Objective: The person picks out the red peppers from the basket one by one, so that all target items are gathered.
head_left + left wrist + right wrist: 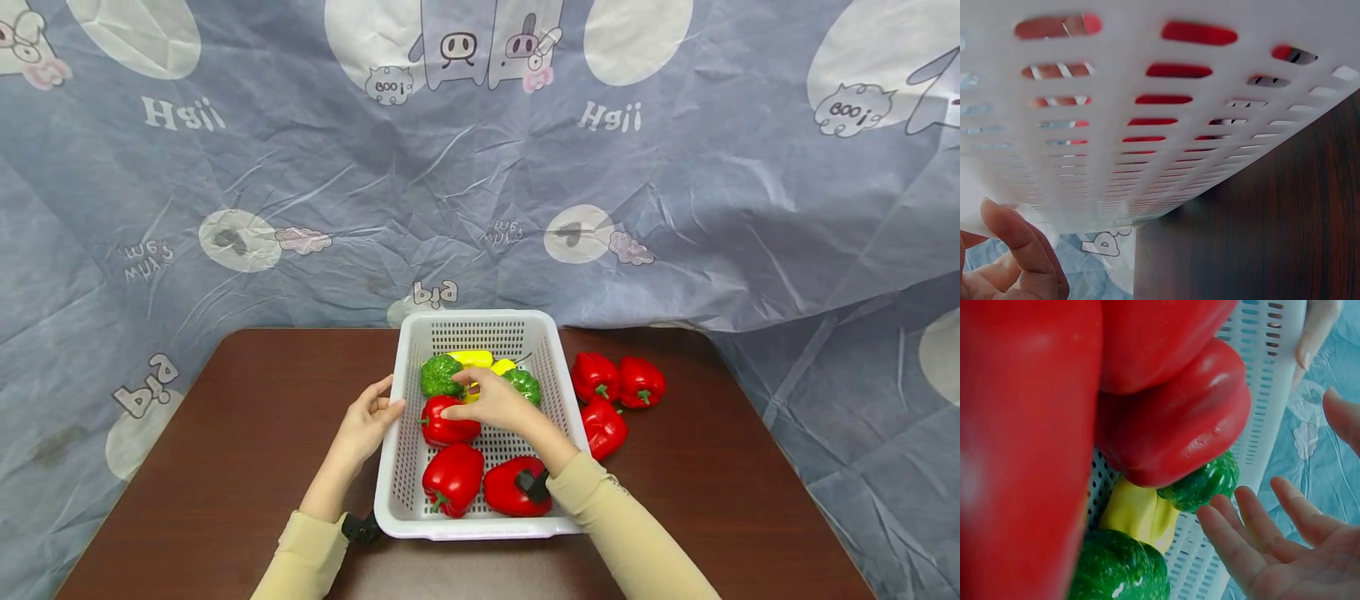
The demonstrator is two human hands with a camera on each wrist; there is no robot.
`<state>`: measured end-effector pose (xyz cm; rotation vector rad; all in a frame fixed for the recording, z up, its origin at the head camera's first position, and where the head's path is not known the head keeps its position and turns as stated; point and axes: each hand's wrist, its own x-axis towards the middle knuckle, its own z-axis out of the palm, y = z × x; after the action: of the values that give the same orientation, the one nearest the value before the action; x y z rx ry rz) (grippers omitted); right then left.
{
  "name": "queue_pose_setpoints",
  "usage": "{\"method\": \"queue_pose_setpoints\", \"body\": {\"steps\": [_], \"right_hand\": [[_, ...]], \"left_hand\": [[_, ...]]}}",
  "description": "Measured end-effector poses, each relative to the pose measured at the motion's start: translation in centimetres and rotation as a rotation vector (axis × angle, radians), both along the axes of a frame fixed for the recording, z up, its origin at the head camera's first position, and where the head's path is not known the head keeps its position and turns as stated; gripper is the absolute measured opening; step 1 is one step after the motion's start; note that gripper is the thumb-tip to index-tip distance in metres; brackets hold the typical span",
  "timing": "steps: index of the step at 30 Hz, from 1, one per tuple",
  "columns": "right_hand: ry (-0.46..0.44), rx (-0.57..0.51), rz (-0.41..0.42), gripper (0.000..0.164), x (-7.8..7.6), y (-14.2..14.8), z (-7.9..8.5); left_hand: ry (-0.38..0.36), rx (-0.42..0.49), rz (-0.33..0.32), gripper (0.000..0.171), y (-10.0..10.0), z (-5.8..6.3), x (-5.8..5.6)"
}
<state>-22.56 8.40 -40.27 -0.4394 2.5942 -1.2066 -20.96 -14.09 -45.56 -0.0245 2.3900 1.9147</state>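
Head view: the left hand pinches the white basket by its rim; the right hand, fingers spread, hangs by a red pepper beneath its thumb. Arranging seems underway; gripping that pepper calls for closing fingers.

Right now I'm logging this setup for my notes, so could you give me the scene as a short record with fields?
Container: white basket on a brown table
Inside, red: three peppers
Inside, green: two bumpy vegetables
Inside, yellow: some vegetables, partly hidden, count unclear
Outside: three more red peppers, right of the basket
Left hand: holds the basket's left rim
Right hand: over the basket, holding nothing; contact unclear
Backdrop: printed blue-grey cloth
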Motion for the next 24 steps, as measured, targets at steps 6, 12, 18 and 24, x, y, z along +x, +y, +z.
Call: {"method": "queue_pose_setpoints", "body": {"steps": [6, 12, 18, 24], "right_hand": [[-0.029, 0.079, 0.012, 0.064, 0.2, -0.6, -0.2], [-0.043, 0.169, 0.025, 0.064, -0.1, -1.1, 0.0], [-0.026, 0.253, 0.02, 0.062, -0.8, -1.6, 0.0], [-0.081, 0.309, 0.016, 0.066, -0.8, -2.1, 0.0]], "left_hand": [[-0.002, -0.001, -0.012, 0.058, 0.0, 0.1, 0.2], [-0.007, -0.008, -0.004, 0.057, 0.0, 0.2, 0.1], [-0.013, 0.003, -0.003, 0.057, 0.0, 0.2, 0.0], [-0.013, 0.0, -0.009, 0.058, -0.1, 0.0, 0.1]]}}
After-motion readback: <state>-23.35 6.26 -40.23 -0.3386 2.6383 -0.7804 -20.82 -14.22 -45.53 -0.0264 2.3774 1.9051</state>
